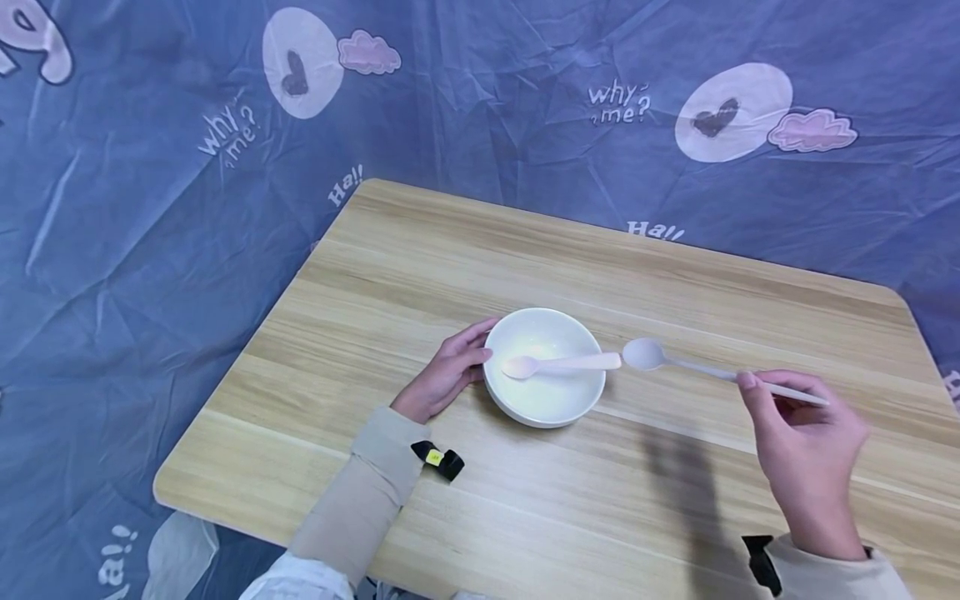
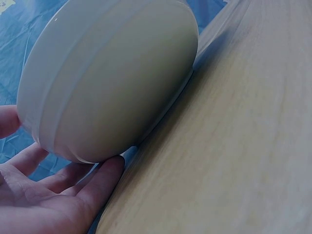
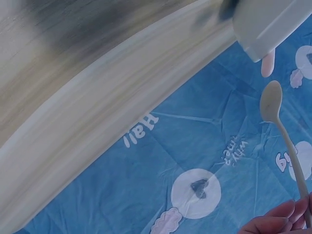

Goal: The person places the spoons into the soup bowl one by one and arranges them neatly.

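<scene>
A white bowl (image 1: 543,408) stands on the wooden table, with a small pale pink spoon (image 1: 577,362) in it whose handle reaches over the right rim. My left hand (image 1: 447,372) holds the bowl at its left side, thumb at the rim and fingers along the outer wall (image 2: 117,87). To the right, my right hand (image 1: 813,442) pinches a long-handled white spoon (image 1: 701,367) by its handle. This spoon is raised above the table, its head (image 3: 271,101) pointing at the bowl, close to the tip of the pink handle in the head view.
The wood-grain table (image 1: 300,417) has rounded corners. Blue printed fabric (image 1: 487,108) hangs behind it and along its left side. A dark shadow (image 1: 682,483) falls on the tabletop between the bowl and my right hand.
</scene>
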Demonstrator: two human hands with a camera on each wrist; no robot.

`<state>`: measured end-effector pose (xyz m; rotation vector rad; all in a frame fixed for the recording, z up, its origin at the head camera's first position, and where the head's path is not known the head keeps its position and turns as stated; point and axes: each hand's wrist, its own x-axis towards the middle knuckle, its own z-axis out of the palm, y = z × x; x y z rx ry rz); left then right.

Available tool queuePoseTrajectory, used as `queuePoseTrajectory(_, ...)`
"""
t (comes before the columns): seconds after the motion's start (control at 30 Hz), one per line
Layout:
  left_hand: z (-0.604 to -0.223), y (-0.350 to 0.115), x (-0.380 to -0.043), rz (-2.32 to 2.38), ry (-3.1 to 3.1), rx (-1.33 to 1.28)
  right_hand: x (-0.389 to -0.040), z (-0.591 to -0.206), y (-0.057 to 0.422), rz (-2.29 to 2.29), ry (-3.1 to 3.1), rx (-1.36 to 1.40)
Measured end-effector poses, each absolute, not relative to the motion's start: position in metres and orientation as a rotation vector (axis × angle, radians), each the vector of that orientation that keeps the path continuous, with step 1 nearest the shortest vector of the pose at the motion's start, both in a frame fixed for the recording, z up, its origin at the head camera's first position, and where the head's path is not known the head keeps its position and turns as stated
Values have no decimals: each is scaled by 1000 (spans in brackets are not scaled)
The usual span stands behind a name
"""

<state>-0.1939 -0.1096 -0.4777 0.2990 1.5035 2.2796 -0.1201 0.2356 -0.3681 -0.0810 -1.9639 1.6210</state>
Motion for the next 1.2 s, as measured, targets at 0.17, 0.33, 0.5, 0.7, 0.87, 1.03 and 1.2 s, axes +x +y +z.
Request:
queuePoseTrajectory(0.17, -477, -110, -195, 2262, 1519, 294, -121, -369, 231, 1630, -1983, -66)
queuePoseTrajectory(0.33, -477, -110, -195, 2261, 1522, 278, -120, -369, 228, 1527, -2101, -197)
queuePoseTrajectory(0.5, -477, -109, -195, 2273, 1521, 275, -121, -370, 224, 1524, -2148, -285)
queuePoseTrajectory(0.7, -477, -109, -194, 2274, 1527, 280, -124, -373, 217, 1619, -2081, -206)
queuePoseTrajectory(0.87, -477, -109, -195, 2279, 1529, 278, -127, -378, 213, 1650, -2066, -125)
queuePoseTrajectory(1.03, -476, -109, -194, 2280, 1525, 276, -129, -381, 209, 1579, -2137, -101)
queuePoseTrajectory(1.2, -475, -109, -194, 2274, 1522, 277, -131, -384, 205, 1552, -2164, -96)
